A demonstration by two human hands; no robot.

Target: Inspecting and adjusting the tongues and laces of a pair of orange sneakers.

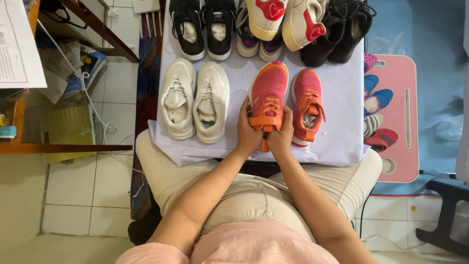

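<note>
Both hands meet at the heel end of a pink knit sneaker with an orange sole rim and orange strap point(267, 100). The left hand point(248, 133) cups its left side and the right hand point(281, 137) its right, thumbs pressed onto the orange strap across the tongue, so each hand is closed around the shoe. It lies on the white cloth-covered board point(337, 142) across the person's lap, toe pointing away.

Just to the right of the right hand sits the matching pink and orange sneaker point(308, 105), nearly touching the held one; a sideways tug on the strap could knock it toward the board's right edge. To the left of the left hand rests a pair of off-white lace-up sneakers point(195, 100), near enough for an elbow swing to shift them.

Beyond the hands, a far row of black sneakers point(202, 27), white shoes with red hearts point(286, 19) and black boots point(342, 32) is crowded; pushing the held shoe forward could topple the stacked white ones. The board seems to rest only on the knees, so a leg movement might tilt everything.
</note>
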